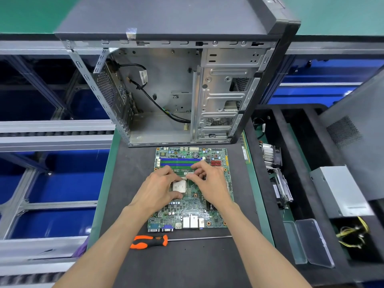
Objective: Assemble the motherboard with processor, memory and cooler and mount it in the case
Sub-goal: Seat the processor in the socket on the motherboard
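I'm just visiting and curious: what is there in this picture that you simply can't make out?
Head view, the only one:
- Socket area beside the processor: covered by the left hand and right hand, so what the fingertips pinch is unclear.
- Heatsink cooler in the foam tray: lower part in shadow.
- Clear plastic case: contents not discernible.
- Print on the motherboard: too small.
- Forearms: cut off by the bottom edge.

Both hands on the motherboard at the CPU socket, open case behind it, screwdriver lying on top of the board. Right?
Not quite. The head view shows the screwdriver on the mat in front of the motherboard, not on it. Both hands, left and right, are at the socket, case behind.
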The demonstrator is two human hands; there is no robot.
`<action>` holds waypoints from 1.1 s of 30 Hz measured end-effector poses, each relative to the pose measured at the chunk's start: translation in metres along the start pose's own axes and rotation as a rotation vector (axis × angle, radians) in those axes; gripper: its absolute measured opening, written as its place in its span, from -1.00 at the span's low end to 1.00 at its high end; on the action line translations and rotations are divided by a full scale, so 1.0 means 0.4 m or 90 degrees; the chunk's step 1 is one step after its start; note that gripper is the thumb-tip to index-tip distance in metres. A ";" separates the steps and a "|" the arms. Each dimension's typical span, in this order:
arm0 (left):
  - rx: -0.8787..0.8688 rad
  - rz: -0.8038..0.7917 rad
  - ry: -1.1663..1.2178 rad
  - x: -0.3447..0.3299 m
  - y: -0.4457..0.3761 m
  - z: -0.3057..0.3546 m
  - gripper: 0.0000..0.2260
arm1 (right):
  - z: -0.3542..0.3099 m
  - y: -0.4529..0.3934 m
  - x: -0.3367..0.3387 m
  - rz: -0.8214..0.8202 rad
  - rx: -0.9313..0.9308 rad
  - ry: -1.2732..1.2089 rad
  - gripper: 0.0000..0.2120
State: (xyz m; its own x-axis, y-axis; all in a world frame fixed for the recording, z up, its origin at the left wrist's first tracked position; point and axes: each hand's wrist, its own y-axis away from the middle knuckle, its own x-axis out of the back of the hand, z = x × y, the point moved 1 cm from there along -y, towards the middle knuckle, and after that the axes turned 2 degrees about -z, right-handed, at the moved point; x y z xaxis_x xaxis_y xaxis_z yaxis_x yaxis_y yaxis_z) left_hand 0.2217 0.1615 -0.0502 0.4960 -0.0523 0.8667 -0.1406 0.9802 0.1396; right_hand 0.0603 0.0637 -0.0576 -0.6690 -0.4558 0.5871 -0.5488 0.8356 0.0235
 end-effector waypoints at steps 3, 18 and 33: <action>0.003 0.008 0.001 -0.002 0.000 -0.001 -0.51 | -0.002 -0.001 0.001 -0.008 -0.001 -0.007 -0.80; -0.047 0.123 0.010 -0.035 0.023 -0.009 -0.75 | -0.005 0.003 0.000 -0.016 0.012 -0.027 -0.91; -0.113 0.164 0.034 -0.063 0.024 -0.021 -0.86 | -0.017 0.021 0.003 -0.051 0.033 -0.073 -0.95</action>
State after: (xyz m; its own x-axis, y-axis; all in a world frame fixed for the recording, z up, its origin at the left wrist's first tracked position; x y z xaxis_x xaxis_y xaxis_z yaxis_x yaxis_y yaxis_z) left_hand 0.2151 0.1739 -0.0749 0.5090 0.2078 0.8353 -0.1183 0.9781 -0.1712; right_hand 0.0582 0.0722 -0.0512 -0.6730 -0.5552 0.4887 -0.6263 0.7792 0.0229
